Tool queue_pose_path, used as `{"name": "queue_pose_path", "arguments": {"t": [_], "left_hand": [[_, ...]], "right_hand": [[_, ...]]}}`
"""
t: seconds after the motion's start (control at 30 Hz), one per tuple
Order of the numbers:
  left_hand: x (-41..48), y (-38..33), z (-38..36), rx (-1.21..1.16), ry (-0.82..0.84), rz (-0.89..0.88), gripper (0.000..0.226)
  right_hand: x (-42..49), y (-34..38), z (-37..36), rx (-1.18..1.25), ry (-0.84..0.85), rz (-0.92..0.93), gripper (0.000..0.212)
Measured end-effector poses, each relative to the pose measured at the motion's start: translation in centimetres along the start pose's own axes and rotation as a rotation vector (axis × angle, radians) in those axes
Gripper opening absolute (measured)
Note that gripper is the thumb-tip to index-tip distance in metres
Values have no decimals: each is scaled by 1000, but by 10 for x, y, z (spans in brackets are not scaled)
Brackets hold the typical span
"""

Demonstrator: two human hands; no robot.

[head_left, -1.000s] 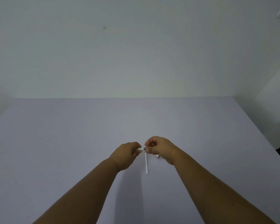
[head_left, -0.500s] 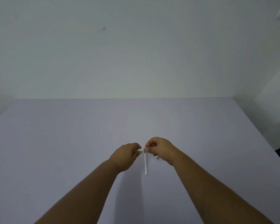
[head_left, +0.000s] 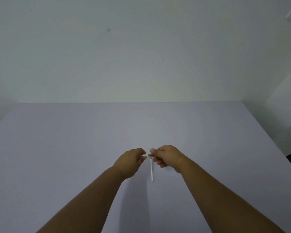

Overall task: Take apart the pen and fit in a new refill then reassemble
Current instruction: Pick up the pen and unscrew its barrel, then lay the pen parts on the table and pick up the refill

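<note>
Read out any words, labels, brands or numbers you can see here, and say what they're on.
None can be read. The pen held between the left hand and right hand shows no legible print; the refill, table and wall are blank.

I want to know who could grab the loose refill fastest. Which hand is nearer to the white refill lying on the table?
Right, narrowly. The right hand sits just right of the white refill's far end; the left hand is a bit farther off on its left. Both grip the pen.
</note>
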State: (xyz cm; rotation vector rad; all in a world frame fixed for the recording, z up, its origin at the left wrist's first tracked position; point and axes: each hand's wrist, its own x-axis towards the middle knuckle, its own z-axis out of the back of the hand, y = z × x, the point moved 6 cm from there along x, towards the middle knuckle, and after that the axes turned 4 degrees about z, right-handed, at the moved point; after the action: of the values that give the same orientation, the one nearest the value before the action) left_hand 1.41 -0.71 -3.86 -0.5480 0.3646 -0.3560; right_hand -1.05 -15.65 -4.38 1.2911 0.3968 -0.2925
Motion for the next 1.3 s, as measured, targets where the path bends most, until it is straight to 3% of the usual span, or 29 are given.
{"name": "queue_pose_path", "arguments": {"t": [0.1,0.2,0.33,0.5,0.57,0.67,0.73,0.77,1.3], "left_hand": [[-1,2,1,-42,6,17,16],[-2,0,2,-85,39,25,22],[-4,-6,0,-111,96,25,24],[1,3,-4,-184,95,113,22],[3,10,-6,-229,94,159,21],[2,18,-13,-265,100,205,21],[2,22,-21,-255,119,216,22],[3,25,-26,-251,129,221,22],[6,46,-57,-220,201,257,21]], "right_hand": [[0,1,5,172,-125,56,2],[-1,3,9,376,-173,61,4],[-1,5,7,444,-176,28,5],[7,6,30,606,-438,62,5],[12,-2,36,427,-459,35,8],[17,-24,19,-236,-279,-66,2],[20,-39,4,-564,-215,-56,16],[20,-45,-2,-618,-221,-46,19],[25,-76,-20,-673,-239,-72,24]]}}
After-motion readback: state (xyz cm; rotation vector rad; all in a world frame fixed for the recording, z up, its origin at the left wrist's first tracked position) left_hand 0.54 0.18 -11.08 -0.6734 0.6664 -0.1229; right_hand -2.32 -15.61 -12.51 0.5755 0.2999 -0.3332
